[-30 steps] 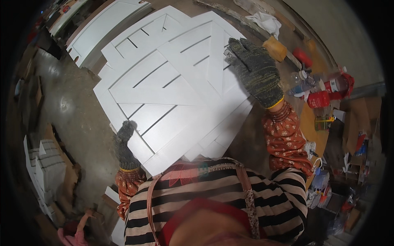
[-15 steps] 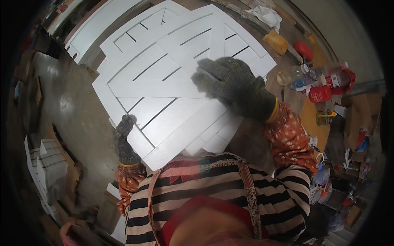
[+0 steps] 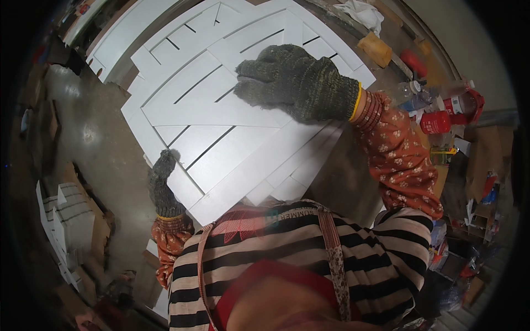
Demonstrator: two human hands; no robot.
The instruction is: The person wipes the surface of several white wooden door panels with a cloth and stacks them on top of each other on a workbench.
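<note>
A large white slotted board (image 3: 221, 113), cut with dark slits and angled flap lines, lies in front of my chest. It seems to be one of a few overlapping sheets. My left hand (image 3: 165, 185), in a dark grey knitted glove, grips the board's near-left edge, thumb on top and fingers hidden below. My right hand (image 3: 298, 83), in a matching glove with a yellow cuff edge, is over the board's right half. Its fingers stretch left, flat on or just above the surface; contact is hard to make out.
At the right stand plastic bottles (image 3: 415, 99), a red container (image 3: 435, 122) and cardboard boxes (image 3: 490, 151). A yellow block (image 3: 375, 49) and white cloth (image 3: 361, 15) lie at the far right. White stacked pieces (image 3: 72, 220) sit low on the left, beside bare concrete floor (image 3: 94, 127).
My right hand has moved left and a little farther away across the board, its forearm reaching in more. My left hand keeps its hold, and the board has shifted slightly.
</note>
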